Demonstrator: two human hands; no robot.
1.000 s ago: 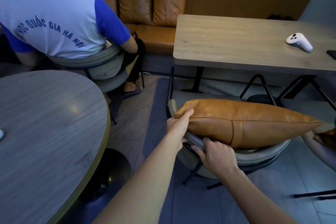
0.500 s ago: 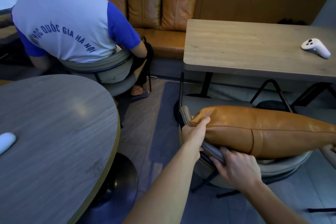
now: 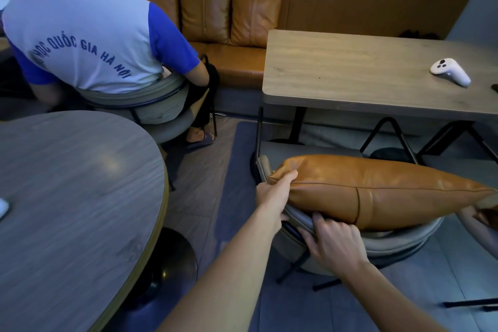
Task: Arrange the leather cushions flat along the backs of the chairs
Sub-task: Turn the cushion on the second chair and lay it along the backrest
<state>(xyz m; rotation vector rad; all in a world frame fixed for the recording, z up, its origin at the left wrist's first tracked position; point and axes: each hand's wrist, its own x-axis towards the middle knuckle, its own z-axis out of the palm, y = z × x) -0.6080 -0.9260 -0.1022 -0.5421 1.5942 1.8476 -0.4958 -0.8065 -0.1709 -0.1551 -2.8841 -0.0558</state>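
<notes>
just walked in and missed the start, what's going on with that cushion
A person is setting a tan leather cushion along the curved back of a grey chair at the rectangular table. The left hand pinches the cushion's left corner, and the right hand grips its lower edge at the chair's backrest. Three more cushions stand on the bench behind. Another person sits nearby, facing away.
</notes>
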